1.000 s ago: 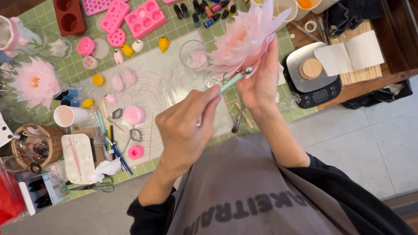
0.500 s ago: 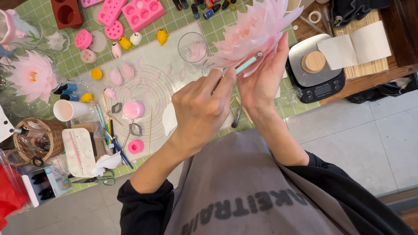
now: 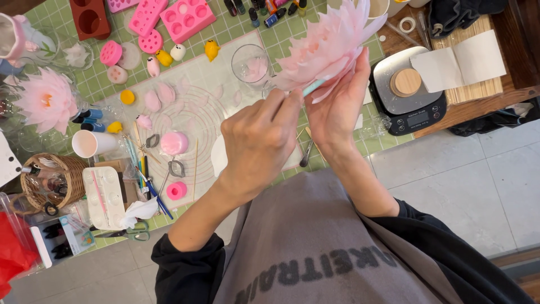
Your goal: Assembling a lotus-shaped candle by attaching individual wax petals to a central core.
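Both hands hold a large pink paper-like flower [image 3: 329,48] up over the work table. My left hand [image 3: 259,141] pinches the thin teal stem [image 3: 313,87] just under the bloom. The petals' base rests in my right hand [image 3: 337,112], whose fingers curl up along the right side of the flower. An empty-looking clear glass [image 3: 250,62] stands just left of the bloom, on a translucent white mat [image 3: 197,107] with loose pink petals on it.
A green grid cutting mat [image 3: 225,34] carries pink silicone moulds [image 3: 188,14], small yellow and pink pieces, a white cup [image 3: 93,143], brushes and scissors [image 3: 126,232]. A second pink flower [image 3: 48,101] stands at the left, a wicker basket [image 3: 53,180] below it. A digital scale [image 3: 408,93] sits at the right.
My left hand has slid up the stem toward the bloom, and both hands with the flower have shifted slightly right. The table items have not moved.
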